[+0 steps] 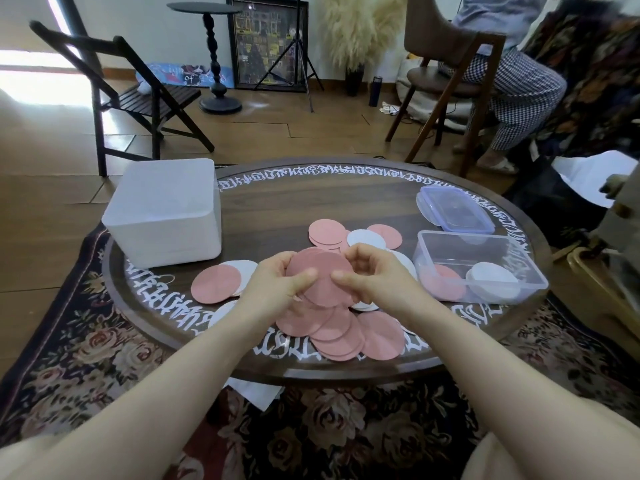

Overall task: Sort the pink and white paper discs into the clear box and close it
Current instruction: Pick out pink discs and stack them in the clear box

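I hold a stack of pink discs (pixel 320 277) between both hands, above the loose pile of discs (pixel 341 332) on the round table (pixel 311 199). My left hand (pixel 277 285) pinches its left edge, my right hand (pixel 370 278) grips its right edge. Right of the stack stands the clear box (pixel 481 268), open, with pink and white discs inside. Its lid (pixel 453 209) lies behind the box.

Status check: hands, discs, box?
Left hand, right hand both gripping pink stack. Clear box open, part-filled; lid behind. Path clear.
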